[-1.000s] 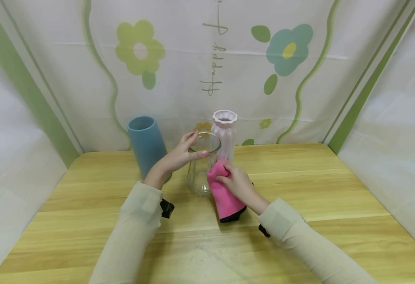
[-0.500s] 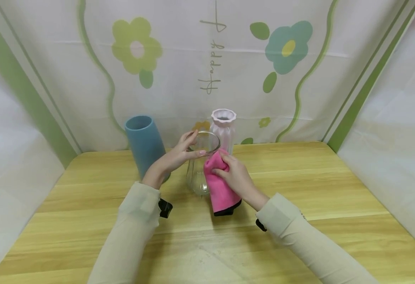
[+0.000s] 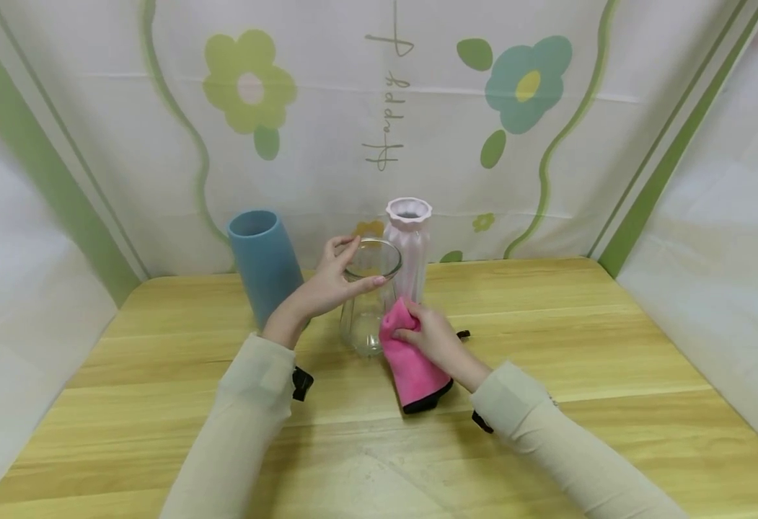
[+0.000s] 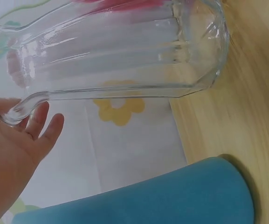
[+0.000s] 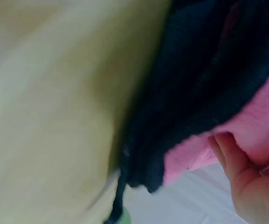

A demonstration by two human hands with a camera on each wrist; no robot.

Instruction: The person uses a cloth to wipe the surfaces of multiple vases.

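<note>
A clear glass vase [image 3: 362, 328] with flat-sided walls stands upright on the wooden table. My left hand [image 3: 327, 285] holds it at the rim, thumb on the near side and fingers at the far side; in the left wrist view the hand [image 4: 13, 154] wraps the flared neck of the glass vase [image 4: 111, 86]. My right hand [image 3: 442, 340] grips a folded pink cloth [image 3: 411, 371] with black edging against the vase's right side, low on the wall. In the right wrist view, fingers [image 5: 232, 156] pinch the pink cloth [image 5: 260, 126], and its dark edge fills the middle.
A tall blue vase [image 3: 265, 267] stands left of the glass one, beside my left wrist. Just behind and to the right is a pale pink fluted vase [image 3: 411, 249]. A flower-printed curtain [image 3: 327, 144] hangs behind the wooden table [image 3: 580, 324].
The right hand and pink cloth rose slightly along the glass vase, then came back down to its lower right side. The left hand stays at the rim, its fingers slightly shifted.
</note>
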